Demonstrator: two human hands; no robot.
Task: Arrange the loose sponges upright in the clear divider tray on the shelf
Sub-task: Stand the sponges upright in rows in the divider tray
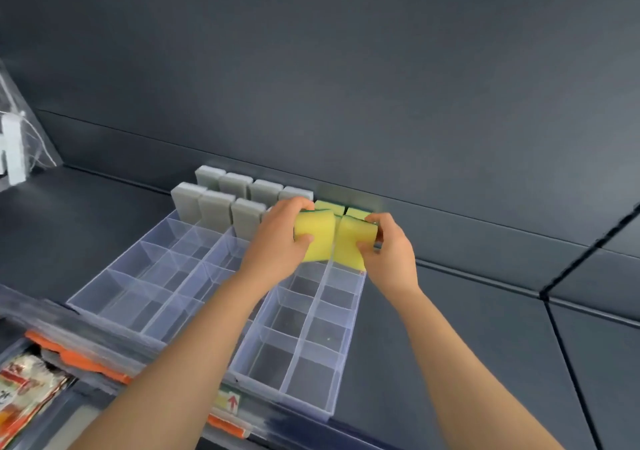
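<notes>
I see the left hand (284,238) clamped on a yellow sponge (313,238), thumb on the near face and fingers curled over the green top edge. The right hand (389,252) grips a second yellow sponge (353,241) the same way, thumb in front, fingers behind. Both sponges stand on end, long axis running up and down, green scrub side turned away from me, their inner edges touching between the two hands. Their lower ends dip into the far cells of the clear tray (311,411), on either side of its middle divider.

Just beyond the fingers, two more yellow sponges (341,209) stand upright against the shelf's back wall (450,110). To the left of the left hand, grey sponges (225,195) stand in two rows at the far end of a second clear tray (114,297).

Toward me from both wrists, the tray's cells are open all the way to its front edge. To the right of the right hand, the dark shelf (450,328) lies bare beside the tray's outer wall. Below the left forearm, packaged goods (24,390) sit on a lower level.
</notes>
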